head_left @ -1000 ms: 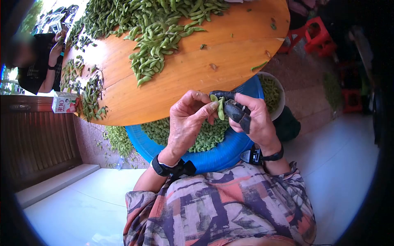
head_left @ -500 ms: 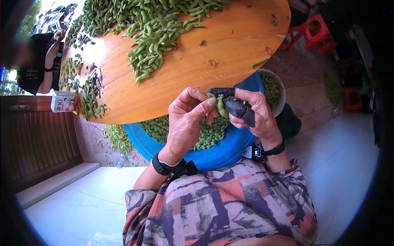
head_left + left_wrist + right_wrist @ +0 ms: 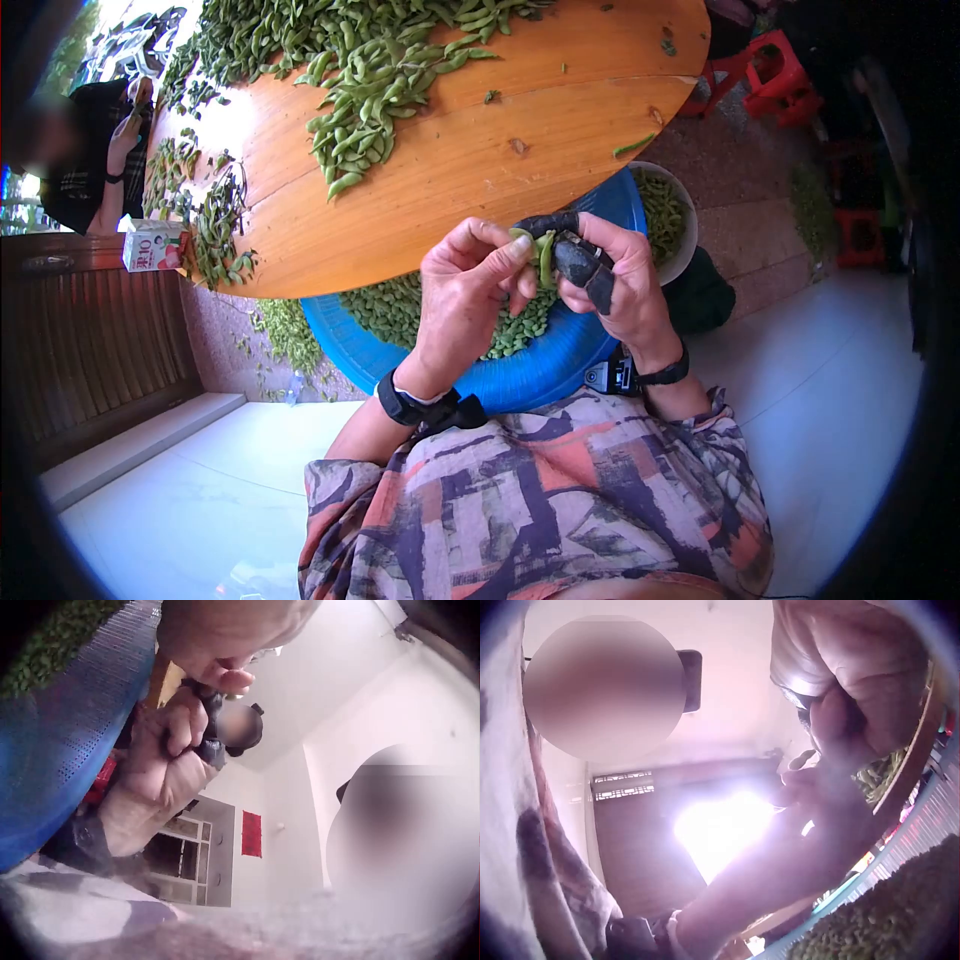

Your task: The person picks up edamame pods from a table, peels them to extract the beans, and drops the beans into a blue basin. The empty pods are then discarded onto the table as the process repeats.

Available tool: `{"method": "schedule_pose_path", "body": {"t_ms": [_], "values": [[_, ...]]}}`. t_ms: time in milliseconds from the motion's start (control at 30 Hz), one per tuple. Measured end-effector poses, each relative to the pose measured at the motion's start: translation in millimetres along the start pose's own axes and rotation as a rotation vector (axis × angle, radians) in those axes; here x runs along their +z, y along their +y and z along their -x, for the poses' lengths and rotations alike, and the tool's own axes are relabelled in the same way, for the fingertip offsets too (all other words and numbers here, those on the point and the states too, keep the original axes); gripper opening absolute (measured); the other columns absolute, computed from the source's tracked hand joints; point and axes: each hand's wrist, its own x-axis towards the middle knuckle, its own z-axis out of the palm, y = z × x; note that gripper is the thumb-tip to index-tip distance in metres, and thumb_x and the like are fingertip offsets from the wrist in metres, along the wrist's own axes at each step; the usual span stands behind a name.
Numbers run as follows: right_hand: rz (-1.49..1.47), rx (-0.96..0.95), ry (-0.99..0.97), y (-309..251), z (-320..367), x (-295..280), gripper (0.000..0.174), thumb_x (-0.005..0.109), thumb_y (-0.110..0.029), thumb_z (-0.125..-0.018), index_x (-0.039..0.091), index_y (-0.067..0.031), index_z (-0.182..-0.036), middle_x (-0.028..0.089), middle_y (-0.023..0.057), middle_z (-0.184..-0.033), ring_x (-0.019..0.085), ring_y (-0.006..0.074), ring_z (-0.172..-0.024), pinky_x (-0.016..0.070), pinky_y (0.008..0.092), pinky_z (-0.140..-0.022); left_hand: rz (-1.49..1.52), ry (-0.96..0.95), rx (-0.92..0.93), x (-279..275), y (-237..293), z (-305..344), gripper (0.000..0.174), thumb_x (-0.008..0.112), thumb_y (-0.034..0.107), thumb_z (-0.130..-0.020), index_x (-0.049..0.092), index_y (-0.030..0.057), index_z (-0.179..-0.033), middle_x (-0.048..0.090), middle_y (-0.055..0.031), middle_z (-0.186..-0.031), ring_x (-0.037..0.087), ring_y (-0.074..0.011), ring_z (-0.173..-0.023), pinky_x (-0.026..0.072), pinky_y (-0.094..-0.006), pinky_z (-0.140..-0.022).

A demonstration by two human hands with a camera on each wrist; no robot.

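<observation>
In the head view, a green soybean pod [image 3: 545, 262] is held between both hands, over the front of a blue basket [image 3: 345, 345] full of shelled green beans [image 3: 385, 310]. My left hand [image 3: 462, 295] pinches the pod's left side with thumb and forefinger. Black covers [image 3: 582, 265] wrap the thumb and forefinger of my right hand [image 3: 632, 275], which grips the pod from the other side. The two hands nearly meet, and their fingers hide part of the pod. In the left wrist view, the right hand [image 3: 169, 761] is seen from below, its fingers curled.
Heaped pods [image 3: 370, 105] cover the back of the wooden table [image 3: 470, 165]. A white bowl [image 3: 688, 225] of pods stands right of the basket. Another person [image 3: 85, 150] sits at the far left, near a printed carton [image 3: 152, 248]. Red stools [image 3: 780, 80] stand at right.
Both hands stay together over the basket with only small shifts. The pod has turned between the fingers and shows a narrower side. The other person's hands have come down slightly.
</observation>
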Motion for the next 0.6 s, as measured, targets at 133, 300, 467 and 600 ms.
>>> {"method": "schedule_pose_path", "body": {"t_ms": [133, 300, 467, 600], "values": [[0.128, 0.107, 0.115, -16, 4, 4, 0.009, 0.056, -0.007, -0.091, 0.064, -0.0040, -0.092, 0.056, -0.0030, -0.066, 0.048, 0.0003, -0.057, 0.0371, 0.0188, -0.049, -1.013, 0.001, 0.522, 1, 5, -2, 0.008, 0.068, -0.001, -0.085, 0.063, 0.0003, -0.091, 0.066, -0.0109, -0.084, 0.065, -0.0208, -0.068, 0.0502, -0.0288, -0.057], [0.304, 0.091, 0.118, -18, 4, 2, 0.005, 0.058, -0.004, -0.089, 0.062, -0.0012, -0.091, 0.058, -0.0019, -0.069, 0.054, 0.0047, -0.063, 0.0441, 0.0242, -0.054, -1.543, -0.005, 0.801, 18, 0, 6, 0.012, 0.069, -0.002, -0.081, 0.064, -0.0024, -0.092, 0.066, -0.0152, -0.091, 0.067, -0.0318, -0.079, 0.0551, -0.0364, -0.067], [0.531, -0.044, 0.108, -20, 10, 6, 0.009, 0.057, 0.000, -0.086, 0.061, 0.0014, -0.095, 0.061, 0.0067, -0.071, 0.062, 0.0143, -0.067, 0.0488, 0.0301, -0.062, -0.978, -0.035, 0.213, 6, 2, 6, 0.011, 0.068, 0.004, -0.089, 0.063, -0.0045, -0.093, 0.066, -0.0070, -0.070, 0.063, -0.0095, -0.059, 0.0496, -0.0232, -0.054], [0.687, -0.251, 0.104, -17, 8, 12, 0.012, 0.058, 0.002, -0.083, 0.060, 0.0003, -0.096, 0.064, 0.0146, -0.075, 0.066, 0.0240, -0.067, 0.0482, 0.0310, -0.060, -0.954, -0.057, 0.204, 5, 2, 5, 0.009, 0.064, 0.004, -0.092, 0.062, -0.0043, -0.090, 0.067, -0.0074, -0.070, 0.064, -0.0099, -0.060, 0.0500, -0.0239, -0.054]]}}
